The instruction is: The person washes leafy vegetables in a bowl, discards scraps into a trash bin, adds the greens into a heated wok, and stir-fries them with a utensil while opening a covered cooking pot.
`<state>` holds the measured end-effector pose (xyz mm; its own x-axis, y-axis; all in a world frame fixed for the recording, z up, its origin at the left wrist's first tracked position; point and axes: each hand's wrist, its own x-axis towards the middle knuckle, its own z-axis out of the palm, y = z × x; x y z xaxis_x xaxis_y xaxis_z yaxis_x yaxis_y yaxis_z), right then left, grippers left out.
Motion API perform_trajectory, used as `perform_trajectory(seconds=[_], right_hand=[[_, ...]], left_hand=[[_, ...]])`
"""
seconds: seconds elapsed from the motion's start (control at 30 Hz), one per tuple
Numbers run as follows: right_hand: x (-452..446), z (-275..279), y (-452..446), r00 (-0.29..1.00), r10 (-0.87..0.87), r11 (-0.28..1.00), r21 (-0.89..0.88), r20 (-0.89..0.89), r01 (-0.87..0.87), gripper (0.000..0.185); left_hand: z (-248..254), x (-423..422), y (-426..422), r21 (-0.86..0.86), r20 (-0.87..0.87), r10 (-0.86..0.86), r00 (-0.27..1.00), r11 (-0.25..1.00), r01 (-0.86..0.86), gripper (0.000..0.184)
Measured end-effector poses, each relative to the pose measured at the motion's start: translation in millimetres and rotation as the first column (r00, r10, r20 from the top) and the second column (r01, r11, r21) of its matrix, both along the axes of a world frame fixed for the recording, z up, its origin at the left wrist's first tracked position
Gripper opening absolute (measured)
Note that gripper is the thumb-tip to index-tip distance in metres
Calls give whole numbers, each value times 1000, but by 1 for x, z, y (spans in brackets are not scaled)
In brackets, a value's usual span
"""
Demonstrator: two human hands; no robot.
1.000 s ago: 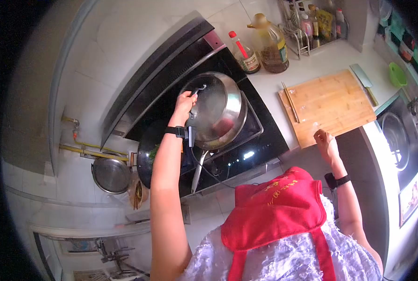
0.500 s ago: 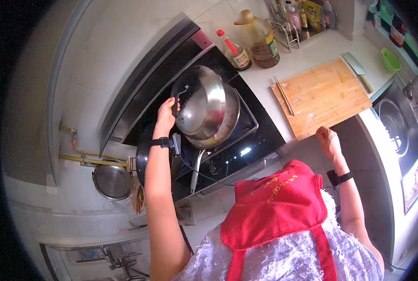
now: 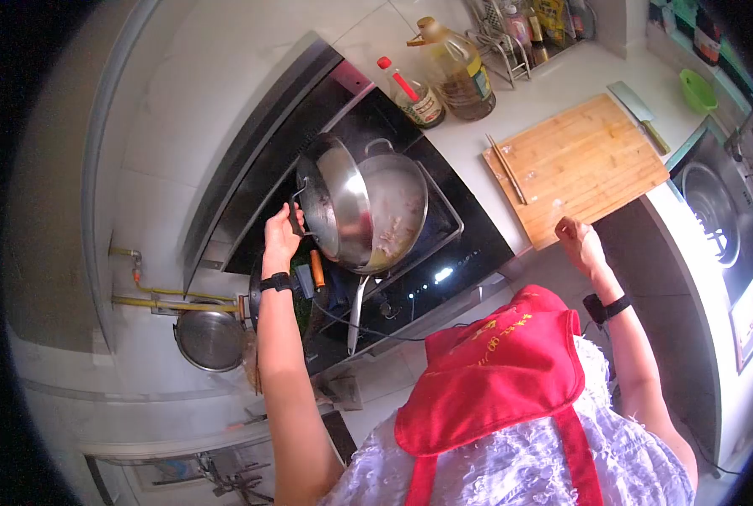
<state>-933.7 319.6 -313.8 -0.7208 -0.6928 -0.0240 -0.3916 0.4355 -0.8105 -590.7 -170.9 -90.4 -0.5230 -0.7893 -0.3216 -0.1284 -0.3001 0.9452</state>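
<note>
The black cooktop (image 3: 478, 260) carries a pan (image 3: 400, 211), the white counter (image 3: 553, 87) a board (image 3: 580, 160) and bottles (image 3: 466, 91).

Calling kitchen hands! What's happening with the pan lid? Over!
Left hand grips tilted lid. Right hand curled by cutting board. Lid blocks part of pan; food visible inside.

On my white counter (image 3: 566, 84) I see a red-capped sauce bottle (image 3: 421, 108) just beside a large cooking-oil jug (image 3: 465, 83). Near the jug is a wire rack (image 3: 511, 61), with small bottles (image 3: 538, 49) by it. Farther to my right, a cleaver (image 3: 634, 104) lies near a green plastic bowl (image 3: 697, 91) and a round sink basin (image 3: 688, 190). To my left, a round metal pan (image 3: 209, 339) sits below a yellow pipe (image 3: 174, 304).
</note>
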Motion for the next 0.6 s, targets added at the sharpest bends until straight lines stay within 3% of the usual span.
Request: perform_trajectory(seconds=[0.1, 0.3, 0.4, 0.5, 0.6], right_hand=[[-1, 2, -7, 999, 22, 1000, 16, 26, -23, 17], [-14, -10, -53, 972, 91, 996, 44, -215, -83, 15], [-27, -13, -97, 960, 113, 988, 133, -255, -81, 19], [-32, -16, -140, 942, 101, 971, 236, -322, -23, 22], [-36, -56, -170, 887, 61, 976, 213, -458, 42, 26]], left_hand=[[2, 7, -1, 27, -7, -6, 1000, 1000, 6, 28], [0, 12, -4, 68, -11, 57, 998, 996, -56, 30], [2, 8, 0, 51, 1, 47, 999, 998, -47, 31], [3, 6, 1, 60, -28, 4, 1000, 998, -3, 31], [3, 9, 2, 59, -56, -6, 998, 998, 9, 31]])
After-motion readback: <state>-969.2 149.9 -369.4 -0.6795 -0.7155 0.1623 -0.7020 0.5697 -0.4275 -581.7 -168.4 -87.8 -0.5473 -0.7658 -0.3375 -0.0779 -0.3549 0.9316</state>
